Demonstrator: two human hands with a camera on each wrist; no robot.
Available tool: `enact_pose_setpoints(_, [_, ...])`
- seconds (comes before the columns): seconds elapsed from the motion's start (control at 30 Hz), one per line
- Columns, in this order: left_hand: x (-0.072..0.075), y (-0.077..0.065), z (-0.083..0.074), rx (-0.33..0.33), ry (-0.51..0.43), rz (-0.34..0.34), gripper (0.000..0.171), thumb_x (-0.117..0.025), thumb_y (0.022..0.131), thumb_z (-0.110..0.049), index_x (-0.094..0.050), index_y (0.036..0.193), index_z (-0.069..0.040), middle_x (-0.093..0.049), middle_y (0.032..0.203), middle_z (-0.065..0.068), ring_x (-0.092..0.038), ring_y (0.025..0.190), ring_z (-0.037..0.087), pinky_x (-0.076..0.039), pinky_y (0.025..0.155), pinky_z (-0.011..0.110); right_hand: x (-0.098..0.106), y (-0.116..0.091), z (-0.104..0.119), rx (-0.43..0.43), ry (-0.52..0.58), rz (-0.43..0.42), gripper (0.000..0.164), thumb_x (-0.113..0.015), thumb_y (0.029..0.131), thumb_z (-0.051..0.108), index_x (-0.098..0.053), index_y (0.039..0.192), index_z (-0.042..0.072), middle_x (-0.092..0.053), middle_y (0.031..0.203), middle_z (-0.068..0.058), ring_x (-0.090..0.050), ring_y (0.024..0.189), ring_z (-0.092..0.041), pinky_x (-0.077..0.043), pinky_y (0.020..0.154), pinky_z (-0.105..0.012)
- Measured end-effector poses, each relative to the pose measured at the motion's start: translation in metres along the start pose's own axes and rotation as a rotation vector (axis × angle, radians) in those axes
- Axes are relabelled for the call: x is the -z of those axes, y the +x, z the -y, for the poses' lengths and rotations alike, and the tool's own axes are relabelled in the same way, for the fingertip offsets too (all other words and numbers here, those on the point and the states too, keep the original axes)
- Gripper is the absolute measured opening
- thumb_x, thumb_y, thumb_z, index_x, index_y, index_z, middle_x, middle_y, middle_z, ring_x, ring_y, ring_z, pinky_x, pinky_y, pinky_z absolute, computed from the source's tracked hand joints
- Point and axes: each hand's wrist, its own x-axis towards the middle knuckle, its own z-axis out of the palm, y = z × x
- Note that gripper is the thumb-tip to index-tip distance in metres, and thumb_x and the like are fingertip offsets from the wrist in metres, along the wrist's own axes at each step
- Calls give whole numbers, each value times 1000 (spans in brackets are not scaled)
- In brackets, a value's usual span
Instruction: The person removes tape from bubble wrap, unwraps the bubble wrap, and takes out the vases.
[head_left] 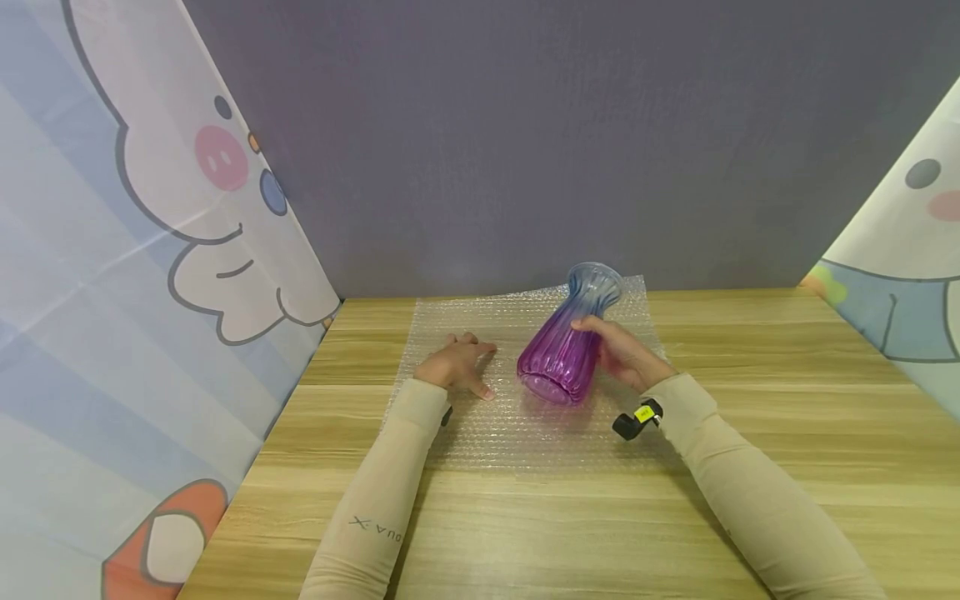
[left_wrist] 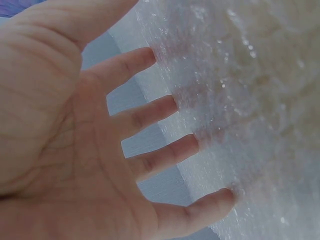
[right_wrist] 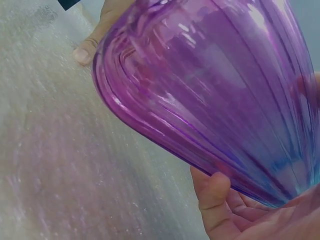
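Note:
A ribbed glass vase (head_left: pixel 564 342), purple at its base and fading to blue at the flared rim, is gripped by my right hand (head_left: pixel 628 354) around its narrower upper part. It tilts, base toward me and rim away, over a sheet of bubble wrap (head_left: pixel 480 442). In the right wrist view the vase (right_wrist: pixel 200 90) fills much of the picture, with fingers and thumb on both sides of it. To the left of the vase, my left hand (head_left: pixel 459 367) has its fingers spread, and in the left wrist view the fingertips (left_wrist: pixel 187 144) touch the bubble wrap (left_wrist: pixel 260 100).
The bubble wrap lies on a wood-grain table (head_left: pixel 570 533), its far edge by a dark grey panel (head_left: pixel 495 150). Cartoon-printed cloth (head_left: pixel 112 333) hangs at the left, with more at the right. A black strap with a yellow label (head_left: pixel 643 413) is at the right wrist.

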Motion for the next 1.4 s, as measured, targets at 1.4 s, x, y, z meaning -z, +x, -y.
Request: enact_pose_setpoints(1.4, [2, -1, -1, 25, 6, 15, 100, -89, 74, -46, -38, 159, -32, -31, 167, 8, -23, 154, 42, -35, 112, 73, 3, -3, 10, 36, 84, -126, 16, -53, 99, 25, -57, 112, 16, -74, 93, 13, -69, 91, -4, -48, 93, -23])
